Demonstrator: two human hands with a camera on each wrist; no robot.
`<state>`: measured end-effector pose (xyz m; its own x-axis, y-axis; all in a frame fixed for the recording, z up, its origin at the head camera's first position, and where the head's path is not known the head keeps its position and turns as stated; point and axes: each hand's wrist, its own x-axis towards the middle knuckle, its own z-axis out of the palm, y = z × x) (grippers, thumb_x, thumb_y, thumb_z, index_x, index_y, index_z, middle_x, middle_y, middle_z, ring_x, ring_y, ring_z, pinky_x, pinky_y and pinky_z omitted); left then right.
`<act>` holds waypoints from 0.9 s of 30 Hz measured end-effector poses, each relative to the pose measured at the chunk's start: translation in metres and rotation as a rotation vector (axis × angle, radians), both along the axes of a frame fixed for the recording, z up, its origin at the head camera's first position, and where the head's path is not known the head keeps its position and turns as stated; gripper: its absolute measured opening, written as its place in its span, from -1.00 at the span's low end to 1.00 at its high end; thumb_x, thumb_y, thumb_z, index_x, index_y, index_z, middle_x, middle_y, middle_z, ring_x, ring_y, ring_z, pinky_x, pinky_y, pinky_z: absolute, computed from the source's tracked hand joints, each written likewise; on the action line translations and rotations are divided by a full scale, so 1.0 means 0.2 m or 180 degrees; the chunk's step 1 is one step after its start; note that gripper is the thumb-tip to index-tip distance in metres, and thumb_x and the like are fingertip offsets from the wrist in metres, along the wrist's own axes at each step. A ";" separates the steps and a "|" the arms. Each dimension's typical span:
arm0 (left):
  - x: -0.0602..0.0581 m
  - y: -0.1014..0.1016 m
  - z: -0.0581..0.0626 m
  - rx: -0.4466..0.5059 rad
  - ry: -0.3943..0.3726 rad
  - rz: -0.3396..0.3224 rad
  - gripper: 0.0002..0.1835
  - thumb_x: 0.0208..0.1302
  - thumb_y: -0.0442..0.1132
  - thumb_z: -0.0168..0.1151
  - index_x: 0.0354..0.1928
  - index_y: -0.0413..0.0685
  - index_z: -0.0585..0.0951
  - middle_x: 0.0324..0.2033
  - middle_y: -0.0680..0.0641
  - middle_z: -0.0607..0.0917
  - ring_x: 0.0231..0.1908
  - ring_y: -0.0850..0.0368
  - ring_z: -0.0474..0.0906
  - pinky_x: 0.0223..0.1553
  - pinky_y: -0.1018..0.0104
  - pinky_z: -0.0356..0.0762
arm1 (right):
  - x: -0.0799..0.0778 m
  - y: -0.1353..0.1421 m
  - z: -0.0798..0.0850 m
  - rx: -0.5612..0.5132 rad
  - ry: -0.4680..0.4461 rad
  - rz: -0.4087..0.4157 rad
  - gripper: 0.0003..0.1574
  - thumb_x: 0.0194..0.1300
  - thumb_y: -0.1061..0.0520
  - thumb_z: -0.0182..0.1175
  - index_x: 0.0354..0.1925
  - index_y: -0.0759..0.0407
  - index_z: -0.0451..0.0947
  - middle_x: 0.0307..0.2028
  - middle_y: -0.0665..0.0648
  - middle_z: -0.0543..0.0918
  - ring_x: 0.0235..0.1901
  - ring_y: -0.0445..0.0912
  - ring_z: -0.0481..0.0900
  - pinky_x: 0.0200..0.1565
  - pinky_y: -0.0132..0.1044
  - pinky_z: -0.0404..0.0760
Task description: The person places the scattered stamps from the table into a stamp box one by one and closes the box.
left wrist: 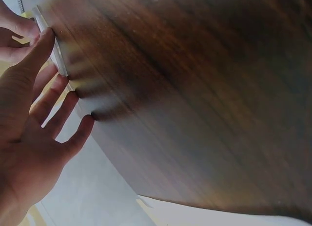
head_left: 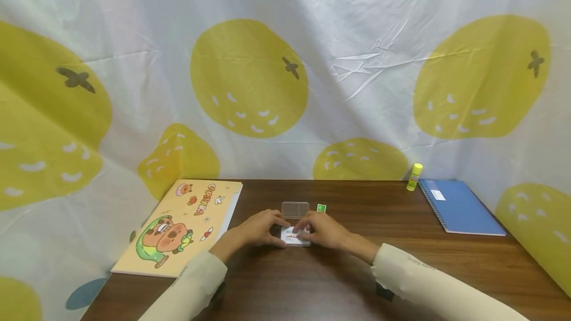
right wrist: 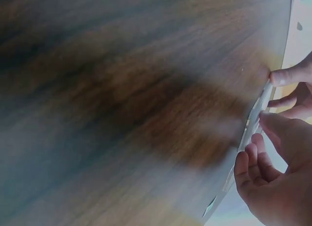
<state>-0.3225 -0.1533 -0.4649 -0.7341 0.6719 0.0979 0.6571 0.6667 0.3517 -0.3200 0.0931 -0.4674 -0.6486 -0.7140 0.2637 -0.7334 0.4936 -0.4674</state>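
A small clear plastic case point(head_left: 305, 245) lies on the table in front of me, its see-through lid point(head_left: 295, 209) folded back on the far side. White printed cards point(head_left: 289, 235) sit in it. My left hand point(head_left: 262, 228) grips the case's left end between thumb and forefinger, and its other fingers spread to the table in the left wrist view. From the right, my right hand point(head_left: 326, 230) reaches over the case, thumb and forefinger pinching at the top card. Its remaining fingers are curled in the right wrist view. The pinched edge is largely hidden.
A small green-and-white piece point(head_left: 321, 207) lies just behind my right hand. On the left is a tan folder point(head_left: 178, 232) with cartoon animals. At the back right, a yellow glue stick point(head_left: 414, 177) stands beside a blue spiral notebook point(head_left: 464, 207). A fruit-print curtain point(head_left: 348, 73) encloses the table.
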 end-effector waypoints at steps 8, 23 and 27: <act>0.00 0.00 0.00 0.0034 0.0025 -0.0035 -0.45 0.14 -0.01 0.60 0.15 -0.08 0.75 0.04 -0.06 0.69 0.10 -0.01 0.58 0.21 0.06 0.53 | 0.00 -0.03 -0.02 0.0066 0.0108 -0.0095 -0.81 0.31 0.20 0.41 -0.09 0.13 0.80 -0.26 0.08 0.67 -0.30 -0.05 0.58 -0.30 -0.37 0.53; 0.00 0.00 0.00 0.0039 0.0013 -0.0033 -0.46 0.15 -0.01 0.60 0.15 -0.06 0.75 0.04 -0.06 0.68 0.09 -0.01 0.57 0.21 0.05 0.52 | 0.00 -0.04 -0.02 0.0114 0.0188 -0.0144 -0.82 0.37 0.16 0.38 -0.08 0.10 0.80 -0.28 0.04 0.65 -0.33 -0.09 0.54 -0.35 -0.37 0.49; 0.00 0.00 0.00 0.0047 0.0001 -0.0032 -0.45 0.15 -0.02 0.59 0.16 -0.07 0.75 0.03 -0.06 0.68 0.09 0.00 0.57 0.20 0.06 0.52 | -0.02 -0.02 -0.01 0.0102 0.0171 -0.0135 -0.81 0.39 0.17 0.36 -0.06 0.12 0.79 -0.26 0.02 0.66 -0.29 -0.07 0.57 -0.32 -0.39 0.51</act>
